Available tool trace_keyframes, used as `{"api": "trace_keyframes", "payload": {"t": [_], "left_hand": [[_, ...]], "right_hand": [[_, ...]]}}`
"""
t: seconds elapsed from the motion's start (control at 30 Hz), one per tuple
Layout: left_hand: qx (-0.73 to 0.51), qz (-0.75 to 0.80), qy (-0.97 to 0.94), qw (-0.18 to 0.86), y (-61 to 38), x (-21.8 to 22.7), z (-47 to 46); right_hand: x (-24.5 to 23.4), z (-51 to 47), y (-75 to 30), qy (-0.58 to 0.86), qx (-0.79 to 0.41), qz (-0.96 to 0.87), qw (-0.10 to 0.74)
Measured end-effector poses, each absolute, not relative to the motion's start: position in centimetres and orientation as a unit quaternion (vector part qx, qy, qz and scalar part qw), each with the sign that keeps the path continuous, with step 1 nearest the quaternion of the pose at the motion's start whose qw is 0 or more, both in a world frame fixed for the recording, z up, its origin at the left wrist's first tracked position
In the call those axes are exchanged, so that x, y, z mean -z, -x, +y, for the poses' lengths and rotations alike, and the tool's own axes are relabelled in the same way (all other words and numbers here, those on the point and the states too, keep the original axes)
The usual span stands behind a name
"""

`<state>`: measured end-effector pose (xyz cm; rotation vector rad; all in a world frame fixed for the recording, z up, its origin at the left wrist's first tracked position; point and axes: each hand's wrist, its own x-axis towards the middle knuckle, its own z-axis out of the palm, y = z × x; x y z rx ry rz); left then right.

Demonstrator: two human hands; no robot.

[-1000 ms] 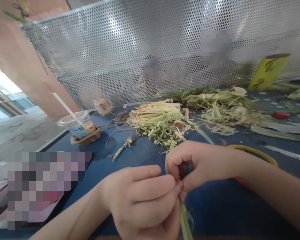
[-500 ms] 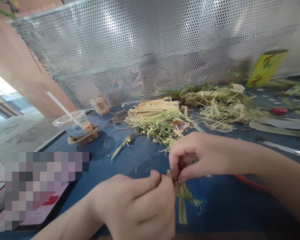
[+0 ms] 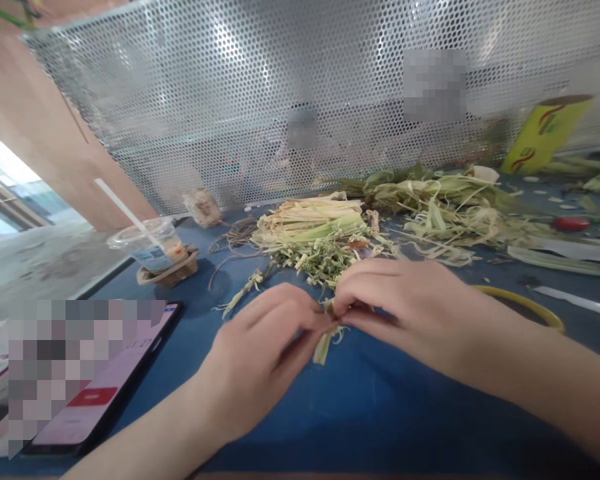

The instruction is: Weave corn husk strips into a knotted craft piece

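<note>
My left hand point(image 3: 267, 353) and my right hand point(image 3: 410, 300) meet over the blue table, fingertips pinched together. Between them they grip a small knotted leaf strip point(image 3: 322, 349), pale green, its loose tails hanging below the fingers; the knot itself is mostly hidden. Just beyond lies a heap of small knotted green pieces point(image 3: 313, 259), with one longer piece point(image 3: 245, 293) lying apart to its left. Behind the heap rests a bundle of flat, pale yellow-green leaf strips point(image 3: 310, 220).
Loose dried leaves point(image 3: 445, 200) spread at the back right, near a yellow tube point(image 3: 547, 137) and a knife point(image 3: 575, 299). A yellow ring point(image 3: 535, 309) lies behind my right forearm. On the left are a phone point(image 3: 100, 400), a plastic cup point(image 3: 153, 247) and brown cord point(image 3: 237, 239). Perforated metal point(image 3: 195, 87) stands behind.
Both hands have moved up and away from me, nearer the heap, carrying the leaf strip. My left hand has turned and its fingertips now meet the right ones. More of the yellow ring shows.
</note>
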<state>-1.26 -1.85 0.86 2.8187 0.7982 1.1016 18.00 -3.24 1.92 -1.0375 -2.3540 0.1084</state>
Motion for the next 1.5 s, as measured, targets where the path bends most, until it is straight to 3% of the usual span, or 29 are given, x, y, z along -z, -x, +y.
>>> {"api": "trace_keyframes", "payload": {"t": [0.17,0.27,0.37,0.5,0.6,0.83,1.1,1.2,1.4,1.5], "left_hand": [[-0.405,0.377,-0.818,0.158,0.5,-1.1,-2.0],[-0.376,0.391,-0.82,0.18,0.4,-1.3,-2.1],[-0.342,0.373,-0.856,0.107,0.6,-1.3,-2.0],[-0.358,0.204,-0.907,-0.092,1.0,-1.2,-1.5],[-0.358,0.15,-0.904,-0.179,1.2,-1.1,-1.2],[-0.338,0.18,-0.911,-0.152,1.0,-1.3,-1.2],[-0.317,0.162,-0.902,-0.245,1.3,-1.3,-1.6],[-0.347,0.15,-0.902,-0.206,1.6,-1.6,-1.6],[-0.495,0.172,-0.85,0.042,2.0,-1.7,-1.6],[-0.472,0.162,-0.865,0.049,1.8,-1.5,-2.0]], "right_hand": [[-1.7,-3.5,-17.3,0.396,0.015,-0.862,0.315],[-1.5,-3.5,-17.2,0.376,0.023,-0.873,0.309],[-1.4,-3.4,-17.3,0.366,0.007,-0.883,0.294],[-1.3,-3.3,-17.4,0.366,-0.003,-0.879,0.306],[-1.4,-3.3,-17.5,0.358,0.013,-0.876,0.324],[-1.3,-3.3,-17.0,0.362,0.047,-0.88,0.303],[-0.3,-3.3,-16.6,0.33,0.118,-0.869,0.349],[-0.4,-3.4,-16.8,0.322,0.085,-0.856,0.395],[-1.3,-3.5,-17.1,0.31,-0.022,-0.823,0.475],[-1.4,-3.6,-17.1,0.287,-0.052,-0.823,0.488]]}}
